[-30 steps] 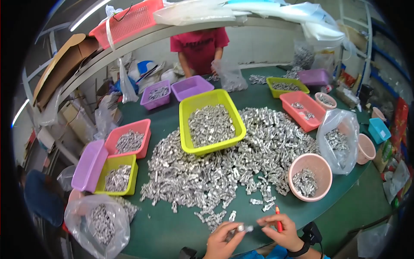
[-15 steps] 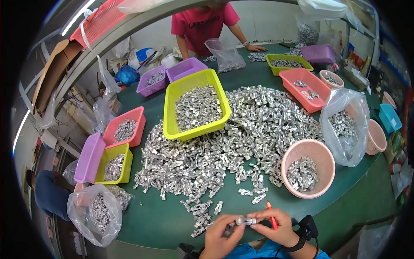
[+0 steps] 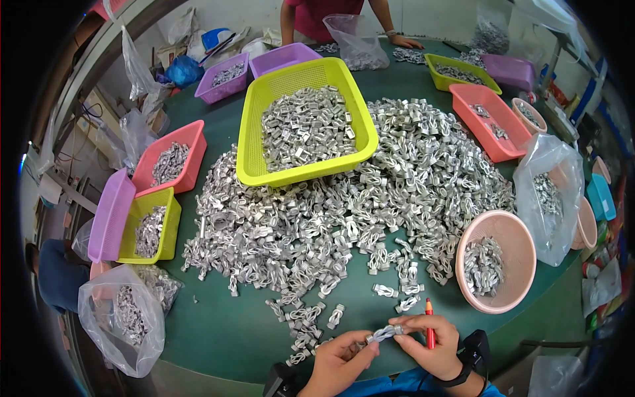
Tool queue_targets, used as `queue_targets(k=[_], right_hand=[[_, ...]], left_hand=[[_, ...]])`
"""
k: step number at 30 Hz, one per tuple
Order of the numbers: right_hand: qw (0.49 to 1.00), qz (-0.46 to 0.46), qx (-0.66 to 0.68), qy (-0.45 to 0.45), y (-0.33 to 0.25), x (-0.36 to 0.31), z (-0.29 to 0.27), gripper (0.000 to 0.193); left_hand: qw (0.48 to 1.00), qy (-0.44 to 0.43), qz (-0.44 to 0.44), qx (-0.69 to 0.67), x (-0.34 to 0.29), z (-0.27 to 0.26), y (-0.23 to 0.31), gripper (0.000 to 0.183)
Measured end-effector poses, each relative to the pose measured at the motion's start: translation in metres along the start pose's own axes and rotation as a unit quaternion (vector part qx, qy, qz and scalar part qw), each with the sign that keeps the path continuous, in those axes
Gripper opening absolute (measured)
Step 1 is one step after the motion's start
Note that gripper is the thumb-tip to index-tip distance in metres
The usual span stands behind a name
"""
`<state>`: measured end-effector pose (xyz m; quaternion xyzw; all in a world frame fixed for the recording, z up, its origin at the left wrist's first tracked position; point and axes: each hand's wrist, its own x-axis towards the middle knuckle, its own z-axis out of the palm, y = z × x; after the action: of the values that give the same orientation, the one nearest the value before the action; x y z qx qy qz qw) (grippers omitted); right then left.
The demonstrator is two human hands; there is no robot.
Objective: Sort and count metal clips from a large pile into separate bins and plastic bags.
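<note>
Two bare hands meet over the near edge of a green counter, a single looped silver metal piece held between them. The left hand pinches the piece's left end, thumb and index finger closed in a narrow grip; the right hand grips the other end with its fingertips while a red pencil stands nearly upright among its fingers. A black strap circles the right wrist.

Beyond the hands, a broad heap of similar metal pieces spreads across the counter, a few strays lying just ahead of the fingers. A large yellow-green basket, loaded with silver parts, rests on the heap. To the right stands a round pink basket partly filled with more pieces, beside a clear plastic bag of parts. At left, a coral basket and a smaller yellow-green tray hold more, near an open plastic bag. Across the counter, a person in a pink shirt rests one hand on the surface.
</note>
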<state>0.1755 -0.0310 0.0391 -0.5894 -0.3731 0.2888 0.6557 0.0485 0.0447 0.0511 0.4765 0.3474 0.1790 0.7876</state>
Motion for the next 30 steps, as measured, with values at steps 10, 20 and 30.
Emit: queue_targets(k=[10, 20, 30], right_hand=[[0.972, -0.178, -0.147, -0.054, -0.019, 0.006, 0.008, 0.013], [0.991, 0.035, 0.112, -0.069, -0.001, -0.006, 0.0, 0.034], [0.997, -0.044, 0.004, -0.068, -0.005, -0.005, 0.008, 0.033]], left_hand=[[0.989, -0.076, -0.04, -0.122, 0.01, -0.012, 0.003, 0.019], [0.99, -0.042, 0.114, -0.071, 0.005, -0.008, -0.006, 0.028], [0.993, -0.086, 0.03, -0.078, 0.018, -0.009, -0.013, 0.021]])
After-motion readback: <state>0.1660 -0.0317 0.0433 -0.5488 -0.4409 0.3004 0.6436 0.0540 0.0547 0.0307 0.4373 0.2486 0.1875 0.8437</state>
